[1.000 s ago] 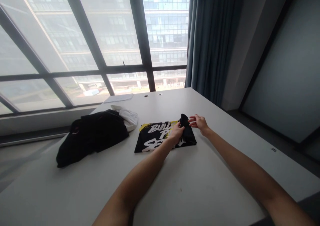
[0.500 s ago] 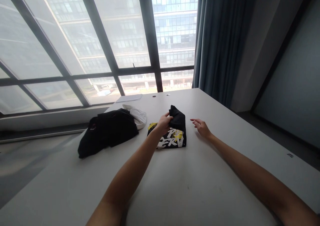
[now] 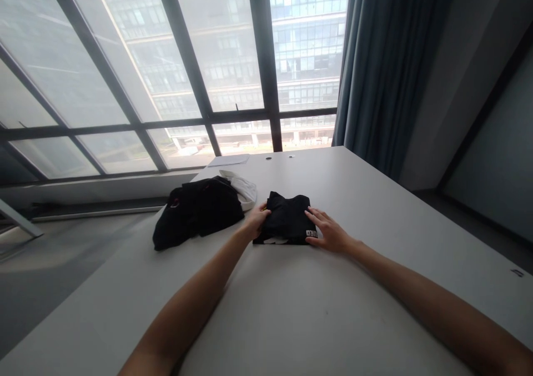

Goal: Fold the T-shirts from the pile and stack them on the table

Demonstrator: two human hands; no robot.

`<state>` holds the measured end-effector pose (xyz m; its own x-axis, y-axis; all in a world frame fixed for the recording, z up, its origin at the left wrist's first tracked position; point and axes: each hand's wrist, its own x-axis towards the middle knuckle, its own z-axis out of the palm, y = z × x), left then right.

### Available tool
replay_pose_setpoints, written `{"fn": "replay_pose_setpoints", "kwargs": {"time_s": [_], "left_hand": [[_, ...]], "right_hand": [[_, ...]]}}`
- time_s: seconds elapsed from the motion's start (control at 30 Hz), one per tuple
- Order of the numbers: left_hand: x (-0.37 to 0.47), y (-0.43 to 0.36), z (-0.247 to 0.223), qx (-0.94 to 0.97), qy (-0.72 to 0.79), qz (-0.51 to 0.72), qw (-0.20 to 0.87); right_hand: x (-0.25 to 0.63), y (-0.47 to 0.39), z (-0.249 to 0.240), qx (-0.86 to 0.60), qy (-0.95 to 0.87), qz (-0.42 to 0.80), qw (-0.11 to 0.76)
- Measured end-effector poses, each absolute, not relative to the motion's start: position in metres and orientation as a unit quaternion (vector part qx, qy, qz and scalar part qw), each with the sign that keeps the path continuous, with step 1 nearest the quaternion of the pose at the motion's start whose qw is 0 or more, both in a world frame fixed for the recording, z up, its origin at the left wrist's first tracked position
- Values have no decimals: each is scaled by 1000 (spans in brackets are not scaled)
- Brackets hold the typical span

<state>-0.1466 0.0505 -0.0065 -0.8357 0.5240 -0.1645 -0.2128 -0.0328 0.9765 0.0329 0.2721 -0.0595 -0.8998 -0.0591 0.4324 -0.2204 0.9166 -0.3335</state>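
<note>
The black clothes (image 3: 195,212) and white cloth (image 3: 246,190) are lying on the desk (image 3: 287,304) at nine and ten o'clock from the folded black shirt (image 3: 287,216), which is sitting between the person's hands. To my eye, handling it well is calling for a light, steady hold along the left edge and an even press along the right, with the layers lying smooth. At nine o'clock, the left hand (image 3: 256,221) is touching the shirt's edge, fingers bending close together; I'm not managing to tell whether they're pinching cloth. At four o'clock, the right hand (image 3: 328,233) is touching the other edge, fingers spreading well apart.
</note>
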Motion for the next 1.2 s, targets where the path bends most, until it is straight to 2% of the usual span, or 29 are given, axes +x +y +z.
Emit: {"fn": "replay_pose_setpoints", "kwargs": {"time_s": [0.43,0.77,1.2], "left_hand": [[-163,35,-2,136,645,706,260],[-165,18,-20,132,677,668,279],[-163,20,-15,155,713,634,255]], "right_hand": [[44,260,-48,123,-954,194,192],[43,259,-57,131,-960,188,159],[40,254,-62,121,-976,135,123]]}}
